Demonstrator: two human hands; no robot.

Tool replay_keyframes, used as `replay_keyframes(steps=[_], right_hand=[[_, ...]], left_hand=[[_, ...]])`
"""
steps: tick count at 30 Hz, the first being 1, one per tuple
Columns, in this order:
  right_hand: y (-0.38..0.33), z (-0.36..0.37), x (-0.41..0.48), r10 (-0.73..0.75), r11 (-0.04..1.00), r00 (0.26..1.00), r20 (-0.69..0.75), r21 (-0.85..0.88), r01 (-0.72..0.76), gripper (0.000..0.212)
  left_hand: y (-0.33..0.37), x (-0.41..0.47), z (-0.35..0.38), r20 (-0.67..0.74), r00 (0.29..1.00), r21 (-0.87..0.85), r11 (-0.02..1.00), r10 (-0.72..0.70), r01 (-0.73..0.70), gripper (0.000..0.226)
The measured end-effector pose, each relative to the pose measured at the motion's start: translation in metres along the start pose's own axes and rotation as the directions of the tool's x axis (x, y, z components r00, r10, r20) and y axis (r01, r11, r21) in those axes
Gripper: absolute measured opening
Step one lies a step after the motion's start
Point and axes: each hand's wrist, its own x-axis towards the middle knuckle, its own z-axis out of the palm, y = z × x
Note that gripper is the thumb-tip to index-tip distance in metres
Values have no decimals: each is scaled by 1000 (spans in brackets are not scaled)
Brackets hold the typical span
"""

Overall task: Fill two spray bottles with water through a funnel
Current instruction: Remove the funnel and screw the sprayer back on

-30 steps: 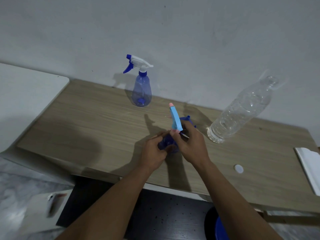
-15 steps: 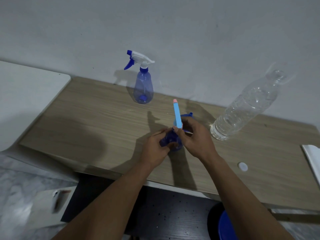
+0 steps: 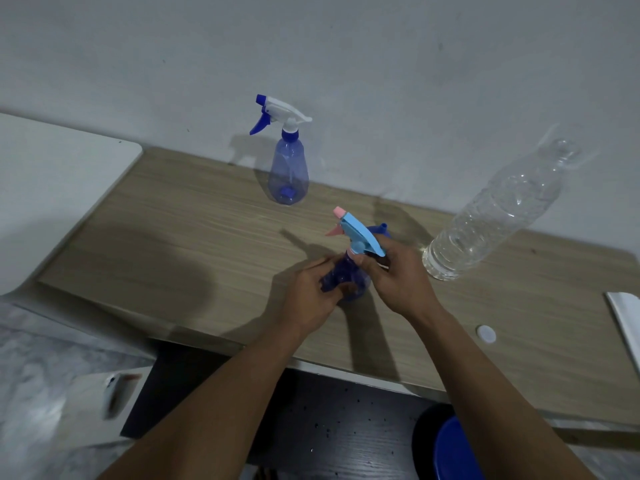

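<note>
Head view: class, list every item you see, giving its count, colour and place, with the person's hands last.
table: one, wood-grain, against wall.
far spray bottle: one, blue with white-and-blue head, by wall.
held spray bottle: one, blue with light-blue-and-pink head, in both hands.
funnel: one, blue, mostly hidden behind the hands.
water bottle: one, clear, right of hands.
cap: one, white, table's front right.
slab: one, white, table's right edge.
round thing: one, blue, below table.
left hand: one, grips held spray bottle's body.
right hand: one, grips its neck.
</note>
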Motion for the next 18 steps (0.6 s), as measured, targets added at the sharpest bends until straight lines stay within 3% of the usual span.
replay_keyframes(steps=[7,13,15,18], right_hand=[[0,-9,7,-12,993,994,111,-113,25,16],[3,11,5,41,999,997,-68,23,-39,26],[5,18,2,62,994,993,-102,95,-52,24],[9,20,-2,4,998,994,-106,70,3,13]], left_hand=[[0,2,1,-6,1000,-6,1000,15,-15,46],[-8,2,3,-43,999,-9,1000,7,-7,44],[-7,4,3,-32,999,7,1000,17,-17,43],[-9,4,2,-1,999,27,999,46,-46,44]])
